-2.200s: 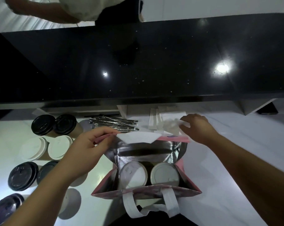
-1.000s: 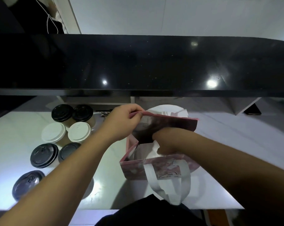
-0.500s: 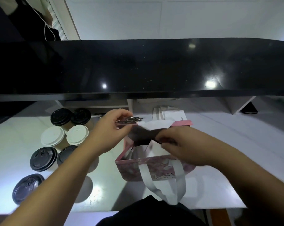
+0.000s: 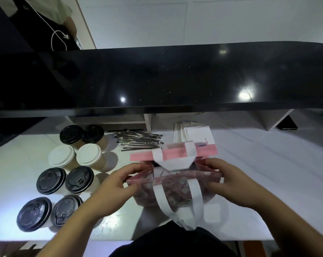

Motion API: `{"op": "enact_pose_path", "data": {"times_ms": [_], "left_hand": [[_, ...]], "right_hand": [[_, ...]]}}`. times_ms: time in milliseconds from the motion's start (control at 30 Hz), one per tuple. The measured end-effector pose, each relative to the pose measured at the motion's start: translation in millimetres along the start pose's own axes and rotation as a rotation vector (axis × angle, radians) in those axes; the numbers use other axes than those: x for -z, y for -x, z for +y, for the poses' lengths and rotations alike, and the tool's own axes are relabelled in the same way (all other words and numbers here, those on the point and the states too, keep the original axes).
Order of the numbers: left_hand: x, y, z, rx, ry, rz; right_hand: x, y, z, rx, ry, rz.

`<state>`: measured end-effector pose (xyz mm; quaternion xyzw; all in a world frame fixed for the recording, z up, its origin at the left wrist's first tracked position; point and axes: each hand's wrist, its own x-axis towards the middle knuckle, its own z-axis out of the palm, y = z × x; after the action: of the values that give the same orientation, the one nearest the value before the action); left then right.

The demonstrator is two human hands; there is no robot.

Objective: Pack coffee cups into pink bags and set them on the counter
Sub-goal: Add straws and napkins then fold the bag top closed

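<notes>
a bundle of dark wrapped straws or stirrers (image 4: 138,140) is lying on the white worktop (image 4: 268,164), just under the shelf edge. a stack of white paper sleeves or napkins (image 4: 192,132) is sitting to the right of it. way over on the right a dark phone-like slab (image 4: 288,125) is leaning in a cubby, can't tell exactly what it is. up top left another person in a light top (image 4: 51,10) is standing behind, with a white cable (image 4: 57,37) dangling down.
</notes>
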<state>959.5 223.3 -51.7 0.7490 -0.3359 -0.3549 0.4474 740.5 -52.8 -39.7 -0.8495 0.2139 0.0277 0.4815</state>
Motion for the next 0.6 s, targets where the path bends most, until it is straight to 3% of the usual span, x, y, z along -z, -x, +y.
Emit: {"op": "enact_pose_path", "data": {"times_ms": [167, 433, 600], "left_hand": [[-12.9, -7.0, 3.3, 0.031, 0.105, 0.052], [-18.3, -13.5, -11.5, 0.080, 0.396, 0.280], [-12.3, -20.7, -7.4, -0.024, 0.063, 0.277]], "right_hand": [[-11.5, -6.1, 8.8, 0.020, -0.084, 0.076], [-18.8, -13.3, 29.6, -0.137, -0.381, 0.208], [-16.7, -19.3, 34.4, -0.035, -0.207, 0.327]]}}
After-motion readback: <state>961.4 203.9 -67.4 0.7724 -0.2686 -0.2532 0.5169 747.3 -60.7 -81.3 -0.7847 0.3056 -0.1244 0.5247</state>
